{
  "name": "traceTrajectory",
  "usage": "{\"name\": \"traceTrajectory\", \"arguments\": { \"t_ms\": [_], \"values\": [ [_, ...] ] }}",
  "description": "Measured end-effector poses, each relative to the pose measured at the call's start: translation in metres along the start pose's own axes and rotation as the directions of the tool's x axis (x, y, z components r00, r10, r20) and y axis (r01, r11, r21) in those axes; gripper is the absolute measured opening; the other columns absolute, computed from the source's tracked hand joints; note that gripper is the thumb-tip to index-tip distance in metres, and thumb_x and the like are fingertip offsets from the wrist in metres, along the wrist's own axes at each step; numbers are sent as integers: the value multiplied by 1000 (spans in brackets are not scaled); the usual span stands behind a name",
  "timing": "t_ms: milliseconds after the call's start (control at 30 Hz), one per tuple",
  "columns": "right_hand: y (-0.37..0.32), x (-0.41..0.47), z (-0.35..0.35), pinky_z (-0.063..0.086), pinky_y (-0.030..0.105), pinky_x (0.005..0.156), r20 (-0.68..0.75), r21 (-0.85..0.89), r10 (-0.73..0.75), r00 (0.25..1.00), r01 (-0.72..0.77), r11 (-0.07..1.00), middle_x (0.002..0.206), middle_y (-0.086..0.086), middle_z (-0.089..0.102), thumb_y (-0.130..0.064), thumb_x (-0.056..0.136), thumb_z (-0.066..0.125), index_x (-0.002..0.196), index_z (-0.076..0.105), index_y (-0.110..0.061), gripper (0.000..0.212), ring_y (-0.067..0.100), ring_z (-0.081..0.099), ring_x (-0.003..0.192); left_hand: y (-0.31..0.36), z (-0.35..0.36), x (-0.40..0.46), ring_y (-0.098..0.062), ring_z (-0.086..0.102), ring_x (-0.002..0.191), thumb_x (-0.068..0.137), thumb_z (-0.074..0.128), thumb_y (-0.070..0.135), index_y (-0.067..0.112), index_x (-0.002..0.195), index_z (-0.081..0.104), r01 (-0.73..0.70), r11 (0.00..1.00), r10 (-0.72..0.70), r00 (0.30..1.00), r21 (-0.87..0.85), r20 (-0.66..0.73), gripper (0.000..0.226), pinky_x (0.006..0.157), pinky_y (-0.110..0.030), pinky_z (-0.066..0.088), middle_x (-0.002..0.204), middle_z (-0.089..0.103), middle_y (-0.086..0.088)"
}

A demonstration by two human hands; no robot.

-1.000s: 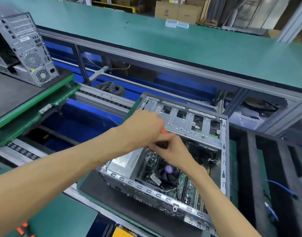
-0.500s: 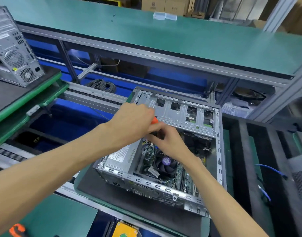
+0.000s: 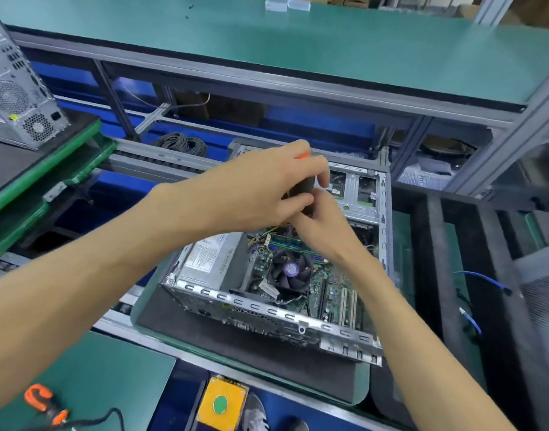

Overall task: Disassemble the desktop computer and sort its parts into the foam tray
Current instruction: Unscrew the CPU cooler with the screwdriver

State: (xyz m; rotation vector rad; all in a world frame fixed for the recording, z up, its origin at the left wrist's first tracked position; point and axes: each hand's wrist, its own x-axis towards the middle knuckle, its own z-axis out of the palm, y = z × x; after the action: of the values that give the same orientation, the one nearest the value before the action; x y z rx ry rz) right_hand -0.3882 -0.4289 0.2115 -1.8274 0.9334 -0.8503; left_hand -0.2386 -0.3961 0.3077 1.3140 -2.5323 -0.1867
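Two bare hands meet above the opened desktop computer (image 3: pixel 276 293), as I read the head view.

Left hand (image 3: pixel 260 188): forearm enters from the lower left and runs up to the right; back of the hand faces the camera; fingers (image 3: pixel 321 172) are curled round a screwdriver (image 3: pixel 301 189) with a dark grip and an orange end that shows at the knuckles.

Right hand (image 3: pixel 322 228): forearm enters from the lower right and runs up to the left; the hand lies just under the left hand and touches it, fingers bent toward the screwdriver's lower part. I cannot tell whether they grip it, as the left hand hides them.

Desktop computer: lies on its side with the side panel off, on a dark foam mat (image 3: pixel 235 346) on the green-edged surface (image 3: pixel 136 301). Inside I see the CPU fan (image 3: pixel 290 270), the motherboard (image 3: pixel 335 290) and the silver power supply (image 3: pixel 209 259) at the left. The hands hover over the far end, near the drive bays (image 3: pixel 358 189).

Foam tray (image 3: pixel 434 259): dark, with long compartments, just to the right of the computer; blue cables (image 3: pixel 481 279) lie in it.

Other items: a second computer case (image 3: pixel 15 98) stands at the far left; an orange-handled tool (image 3: pixel 44 402) lies on the near green surface (image 3: pixel 89 374); a yellow box with a green button (image 3: pixel 221 402) sits below the edge.
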Motion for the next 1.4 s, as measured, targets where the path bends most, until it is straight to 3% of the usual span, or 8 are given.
{"name": "traceTrajectory", "arguments": {
  "t_ms": [133,267,533,867,1033,1167,1300,1400],
  "values": [
    [11,-32,-29,42,29,53,68,-104,86,994,-78,992,61,-2,64,-21,79,54,67,62,-20,13,8,51,51,18,24,15,6,49,76,92,67,30,21,116,56,63,982,-60,998,-180,20,28,68,-12,37,85,55,17],
    [34,-54,-32,56,48,61,117,-214,196,974,-168,962,64,10,68,-20,92,59,88,63,-6,15,25,65,55,22,61,16,2,54,75,90,69,36,25,109,56,142,964,-120,987,-225,111,25,64,-18,39,82,58,17],
    [49,-67,-32,56,55,65,84,-203,160,984,-140,969,69,14,68,-29,92,56,89,59,-10,19,35,67,65,28,83,12,7,52,88,88,66,44,34,108,53,144,968,-129,988,-204,82,26,68,-14,42,92,57,20],
    [58,-63,-31,59,47,59,130,-186,154,979,-128,974,75,13,70,-28,95,55,86,57,-13,18,24,69,57,28,81,16,4,51,85,91,65,37,29,111,53,124,980,-99,982,-156,161,25,70,-18,38,93,52,20],
    [55,-65,-33,58,38,59,202,-175,224,953,-190,966,70,8,72,-36,96,57,88,62,-15,22,14,64,46,33,66,13,-11,54,90,95,58,18,22,127,49,52,997,-27,938,-62,345,33,84,-31,46,111,39,13],
    [55,-69,-37,51,34,52,248,-147,261,933,-230,962,63,3,65,-32,88,62,87,65,-8,24,10,54,43,45,56,16,-14,55,97,90,64,18,21,124,56,-93,995,76,931,30,357,35,86,-36,46,116,55,8],
    [56,-74,-45,38,15,57,171,-262,115,979,-68,963,69,-17,55,-42,88,74,78,50,-36,27,0,50,61,53,55,32,-24,62,80,88,66,41,18,97,63,-53,979,-23,934,199,358,25,70,-39,52,87,63,-1],
    [53,-77,-44,39,18,59,22,-191,-12,1000,16,981,79,-14,60,-50,81,79,94,57,-37,28,7,53,66,58,61,40,-20,40,49,93,51,57,16,69,53,2,897,-125,961,443,248,48,50,-32,34,58,39,-1]
  ]
}}
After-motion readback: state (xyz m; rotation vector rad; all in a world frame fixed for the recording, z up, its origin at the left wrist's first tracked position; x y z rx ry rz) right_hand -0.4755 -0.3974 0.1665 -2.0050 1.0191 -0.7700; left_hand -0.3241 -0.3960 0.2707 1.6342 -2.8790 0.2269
